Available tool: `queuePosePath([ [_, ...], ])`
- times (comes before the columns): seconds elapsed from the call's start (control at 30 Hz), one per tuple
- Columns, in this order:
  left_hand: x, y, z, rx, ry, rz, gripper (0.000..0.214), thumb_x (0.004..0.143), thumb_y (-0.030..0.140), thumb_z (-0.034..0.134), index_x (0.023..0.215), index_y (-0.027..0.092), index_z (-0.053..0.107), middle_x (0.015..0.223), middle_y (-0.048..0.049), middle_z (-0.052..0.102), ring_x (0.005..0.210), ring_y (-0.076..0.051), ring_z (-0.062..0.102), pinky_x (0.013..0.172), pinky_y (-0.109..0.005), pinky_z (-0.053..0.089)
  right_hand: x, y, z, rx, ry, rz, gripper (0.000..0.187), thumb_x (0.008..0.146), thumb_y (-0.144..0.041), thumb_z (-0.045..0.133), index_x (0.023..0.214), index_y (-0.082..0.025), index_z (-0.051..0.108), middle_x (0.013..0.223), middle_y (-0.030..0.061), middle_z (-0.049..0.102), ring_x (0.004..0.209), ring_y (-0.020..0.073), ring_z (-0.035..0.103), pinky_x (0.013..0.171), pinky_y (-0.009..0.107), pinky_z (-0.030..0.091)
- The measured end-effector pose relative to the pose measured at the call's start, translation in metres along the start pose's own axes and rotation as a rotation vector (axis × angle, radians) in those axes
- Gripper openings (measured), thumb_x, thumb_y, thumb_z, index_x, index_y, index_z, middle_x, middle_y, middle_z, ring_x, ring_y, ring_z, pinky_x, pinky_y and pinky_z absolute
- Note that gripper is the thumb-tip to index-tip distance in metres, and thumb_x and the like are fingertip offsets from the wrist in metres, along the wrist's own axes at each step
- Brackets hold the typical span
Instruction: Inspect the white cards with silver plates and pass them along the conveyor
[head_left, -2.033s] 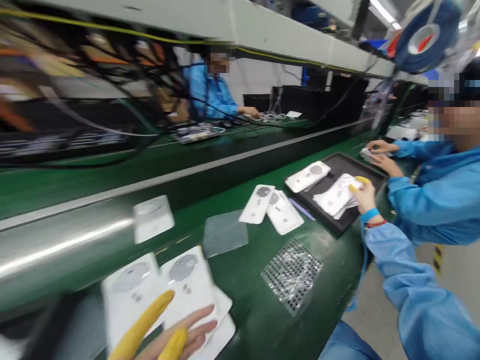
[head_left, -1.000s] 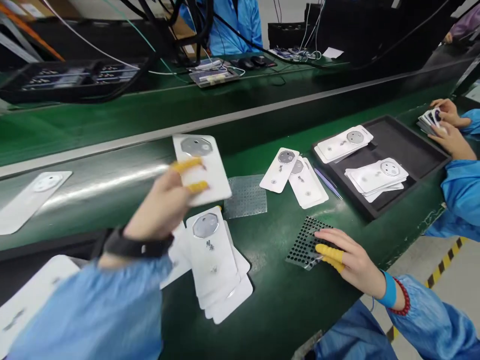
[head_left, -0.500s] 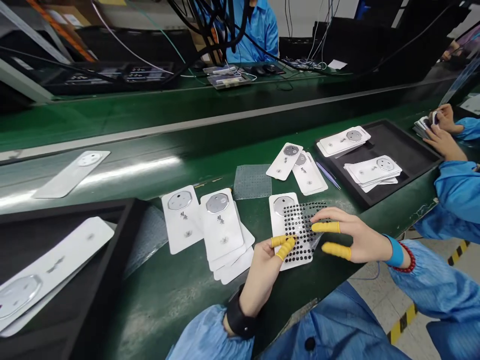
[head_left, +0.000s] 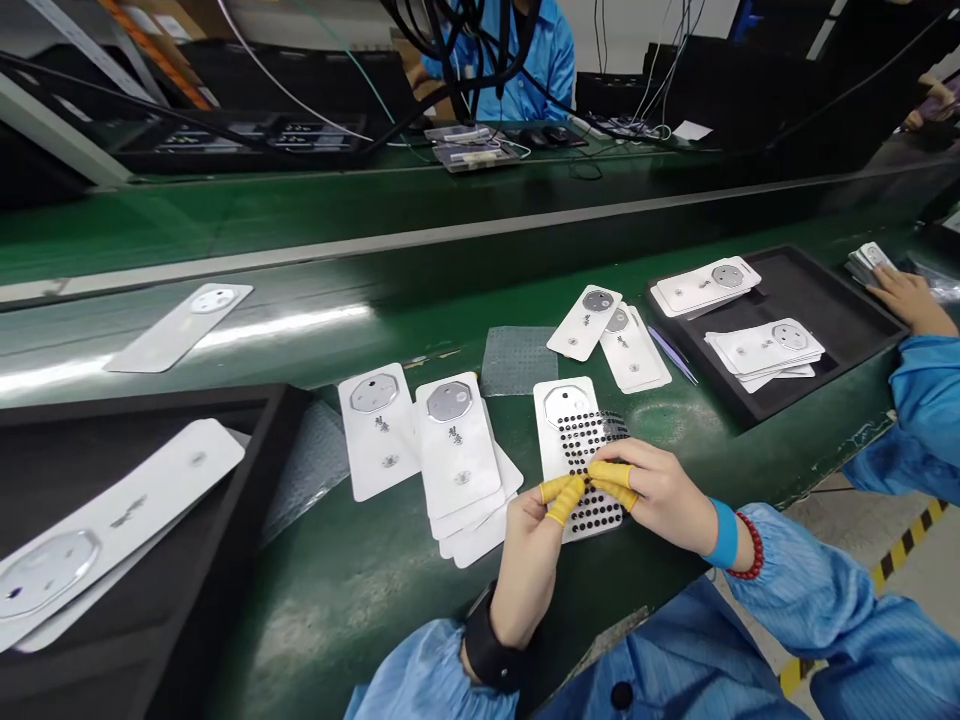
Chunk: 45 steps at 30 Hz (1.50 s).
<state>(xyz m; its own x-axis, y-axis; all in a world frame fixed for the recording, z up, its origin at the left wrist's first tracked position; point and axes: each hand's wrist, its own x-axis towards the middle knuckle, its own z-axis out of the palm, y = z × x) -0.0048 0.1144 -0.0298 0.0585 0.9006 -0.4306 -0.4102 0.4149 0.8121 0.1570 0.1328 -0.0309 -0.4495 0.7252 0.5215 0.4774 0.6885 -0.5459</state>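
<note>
A clear sheet of small black dots lies over a white phone back cover at the near edge of the green bench. My left hand, with yellow finger cots, pinches at the sheet's near left part. My right hand, also in yellow cots, meets it there with fingertips pressed together on the sheet. What the fingertips hold is too small to make out. A fanned stack of white covers lies just left of my hands.
A black tray with white covers sits at the near left. Another black tray of covers lies at the right, by a co-worker's hand. Two covers, a film sheet and a purple pen lie between. One cover rides the belt.
My right hand has drawn in from a spread pose over the dot sheet to pinch beside my left fingertips. The co-worker's hands have shifted right.
</note>
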Motion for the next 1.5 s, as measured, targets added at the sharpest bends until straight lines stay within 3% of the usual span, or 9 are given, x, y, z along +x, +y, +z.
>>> queuePosePath([
  [0.23, 0.000, -0.006, 0.001, -0.118, 0.092, -0.074, 0.012, 0.056, 0.019, 0.071, 0.067, 0.015, 0.072, 0.071, -0.0049, 0.075, 0.073, -0.022, 0.068, 0.076, -0.037, 0.054, -0.007, 0.005, 0.002, -0.269, 0.012, -0.292, 0.022, 0.093, -0.005, 0.044, 0.088, -0.012, 0.065, 0.095, 0.0137, 0.072, 0.085, 0.0202, 0.069, 0.086, 0.044, 0.059],
  [0.43, 0.002, -0.016, -0.004, -0.133, 0.161, -0.079, 0.015, 0.053, 0.015, 0.064, 0.068, 0.016, 0.068, 0.072, -0.0025, 0.074, 0.075, -0.021, 0.067, 0.079, -0.037, 0.053, -0.006, 0.016, 0.006, -0.304, -0.043, -0.384, 0.025, 0.095, -0.006, 0.040, 0.089, -0.012, 0.064, 0.095, 0.0128, 0.073, 0.085, 0.0180, 0.069, 0.092, 0.044, 0.056],
  [0.77, 0.015, 0.000, -0.020, 0.087, 0.105, 0.034, 0.029, 0.061, 0.039, 0.077, 0.072, 0.012, 0.075, 0.088, -0.0126, 0.078, 0.097, -0.033, 0.067, 0.098, -0.046, 0.046, -0.019, 0.035, -0.012, -0.007, -0.209, -0.047, 0.011, 0.097, -0.019, 0.046, 0.101, -0.016, 0.055, 0.093, 0.0110, 0.068, 0.084, 0.0183, 0.067, 0.074, 0.031, 0.059],
  [0.87, 0.014, 0.014, -0.031, 0.156, 0.157, 0.143, 0.052, 0.063, 0.038, 0.082, 0.109, 0.016, 0.071, 0.111, -0.0096, 0.074, 0.113, -0.030, 0.062, 0.105, -0.041, 0.042, -0.026, 0.042, -0.030, 0.066, -0.211, 0.082, 0.010, 0.095, -0.018, 0.049, 0.100, -0.018, 0.058, 0.093, 0.0093, 0.069, 0.083, 0.0173, 0.069, 0.073, 0.030, 0.060],
  [0.93, 0.008, 0.019, -0.032, 0.180, 0.092, 0.163, 0.090, 0.067, 0.037, 0.081, 0.146, 0.026, 0.038, 0.123, -0.0078, 0.070, 0.114, -0.027, 0.063, 0.098, -0.040, 0.050, -0.023, 0.042, -0.038, 0.179, -0.159, 0.200, 0.009, 0.094, -0.019, 0.052, 0.097, -0.019, 0.060, 0.098, 0.0091, 0.069, 0.089, 0.0173, 0.068, 0.075, 0.029, 0.060],
  [1.0, 0.001, 0.020, -0.028, 0.216, -0.031, 0.141, 0.104, 0.070, 0.037, 0.079, 0.152, 0.025, 0.016, 0.129, -0.0110, 0.066, 0.114, -0.026, 0.064, 0.091, -0.037, 0.055, -0.014, 0.036, -0.042, 0.274, -0.039, 0.282, 0.007, 0.092, -0.020, 0.056, 0.094, -0.020, 0.063, 0.104, 0.0093, 0.067, 0.096, 0.0181, 0.066, 0.080, 0.031, 0.059],
  [1.13, -0.014, 0.013, -0.016, 0.291, -0.198, 0.132, 0.065, 0.076, 0.034, 0.073, 0.131, 0.016, 0.044, 0.130, -0.0151, 0.065, 0.118, -0.024, 0.062, 0.095, -0.030, 0.053, 0.010, 0.009, -0.034, 0.329, 0.221, 0.301, 0.006, 0.087, -0.016, 0.064, 0.091, -0.021, 0.065, 0.110, 0.0084, 0.060, 0.104, 0.0193, 0.062, 0.091, 0.038, 0.054],
  [1.27, -0.025, 0.006, -0.013, 0.357, -0.170, 0.288, 0.045, 0.085, 0.026, 0.064, 0.127, 0.023, 0.048, 0.121, -0.0081, 0.071, 0.108, -0.019, 0.068, 0.089, -0.025, 0.056, 0.022, -0.012, -0.017, 0.213, 0.268, 0.179, 0.014, 0.086, -0.009, 0.063, 0.096, -0.019, 0.065, 0.119, 0.0106, 0.054, 0.111, 0.0209, 0.057, 0.096, 0.039, 0.052],
  [1.5, -0.033, -0.009, -0.018, 0.643, -0.147, 0.532, 0.049, 0.090, 0.013, 0.056, 0.133, 0.034, 0.046, 0.122, -0.0010, 0.070, 0.107, -0.016, 0.068, 0.087, -0.021, 0.055, 0.018, -0.018, -0.009, 0.152, 0.354, 0.180, 0.021, 0.083, -0.006, 0.065, 0.095, -0.023, 0.066, 0.126, 0.0086, 0.048, 0.122, 0.0231, 0.051, 0.104, 0.042, 0.045],
])
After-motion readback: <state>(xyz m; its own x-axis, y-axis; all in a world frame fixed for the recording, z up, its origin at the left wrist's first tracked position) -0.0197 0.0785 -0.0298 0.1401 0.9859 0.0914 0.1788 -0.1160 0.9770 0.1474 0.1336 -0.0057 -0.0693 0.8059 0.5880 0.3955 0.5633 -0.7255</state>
